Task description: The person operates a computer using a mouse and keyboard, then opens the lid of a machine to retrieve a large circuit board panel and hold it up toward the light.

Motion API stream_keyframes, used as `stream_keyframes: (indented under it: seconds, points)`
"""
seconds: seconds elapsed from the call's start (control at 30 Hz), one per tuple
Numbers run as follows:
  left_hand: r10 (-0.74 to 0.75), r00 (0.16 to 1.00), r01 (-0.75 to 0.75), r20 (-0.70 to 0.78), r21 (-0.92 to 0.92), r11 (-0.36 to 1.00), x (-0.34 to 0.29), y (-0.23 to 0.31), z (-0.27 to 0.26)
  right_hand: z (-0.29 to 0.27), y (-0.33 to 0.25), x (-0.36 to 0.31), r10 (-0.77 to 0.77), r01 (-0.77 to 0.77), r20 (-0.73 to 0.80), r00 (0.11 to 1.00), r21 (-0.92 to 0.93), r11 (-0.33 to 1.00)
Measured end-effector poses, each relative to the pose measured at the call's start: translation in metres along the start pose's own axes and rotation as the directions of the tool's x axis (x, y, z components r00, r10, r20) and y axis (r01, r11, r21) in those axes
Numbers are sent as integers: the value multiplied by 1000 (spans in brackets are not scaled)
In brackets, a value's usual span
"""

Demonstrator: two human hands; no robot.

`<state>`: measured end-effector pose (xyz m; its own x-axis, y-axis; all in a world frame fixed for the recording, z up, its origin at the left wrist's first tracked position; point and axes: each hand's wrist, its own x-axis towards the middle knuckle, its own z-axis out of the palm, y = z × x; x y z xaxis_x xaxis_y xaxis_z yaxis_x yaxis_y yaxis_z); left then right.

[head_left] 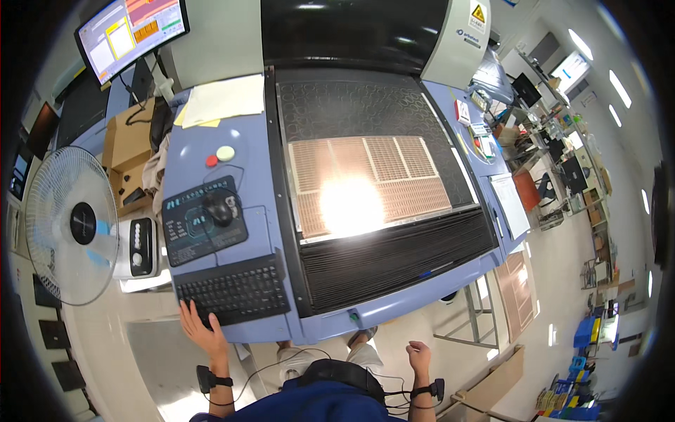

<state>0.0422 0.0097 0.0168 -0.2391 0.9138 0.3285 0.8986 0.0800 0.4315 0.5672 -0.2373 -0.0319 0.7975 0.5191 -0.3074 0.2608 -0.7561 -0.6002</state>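
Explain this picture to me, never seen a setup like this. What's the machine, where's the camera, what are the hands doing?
This is one wide fisheye view from a camera on the person's head, looking down, so straight edges bend. The person stands at a large blue-grey machine with a dark flat bed. On the bed lies a coppery-brown patterned sheet, partly washed out by glare. On the machine's left shelf sit a black keyboard, a black mouse on a dark mat, and red and pale round buttons. A monitor stands above and a white fan at the left. The left hand rests at the keyboard's near-left corner. The right hand hangs loosely curled and holds nothing. Both wrists wear black bands.
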Motion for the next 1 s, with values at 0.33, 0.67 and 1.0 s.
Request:
stream_keyframes:
  seconds: [0.33, 0.67, 1.0]
  points:
    - [61, 997, -54, -43, 148, 987, 16, -3, -4, 79, 111, 252, -692, 802, 417, 589, -204, 561]
    - [-61, 998, 59, 18, 118, 991, -5, -6, -7, 81, 80, 229, -358, 568, 529, 770, -311, 762]
    - [-57, 997, 51, 42, 136, 989, -1, -2, -10, 76, 66, 207, -252, 484, 522, 815, -373, 792]
